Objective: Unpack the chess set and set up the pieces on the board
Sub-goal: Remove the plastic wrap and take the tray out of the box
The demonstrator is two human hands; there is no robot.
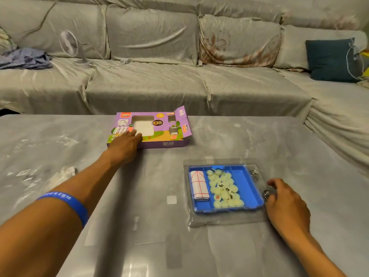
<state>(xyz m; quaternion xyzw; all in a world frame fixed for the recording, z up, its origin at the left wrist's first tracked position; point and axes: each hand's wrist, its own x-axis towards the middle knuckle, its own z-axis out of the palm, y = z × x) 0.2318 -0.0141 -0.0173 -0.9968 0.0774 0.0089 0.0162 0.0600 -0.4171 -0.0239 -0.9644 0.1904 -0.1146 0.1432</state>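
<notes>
Blue tray point(253, 188) long axis runs away from viewer; right hand point(287, 204) pinches its sleeve, left hand point(125, 144) flat on box point(159, 134).

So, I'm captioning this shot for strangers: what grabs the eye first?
The blue tray at near right, under clear plastic, with pale round pieces and a rolled board sheet. The right hand touches its edge; the left hand rests on the opened purple box farther back.
</notes>
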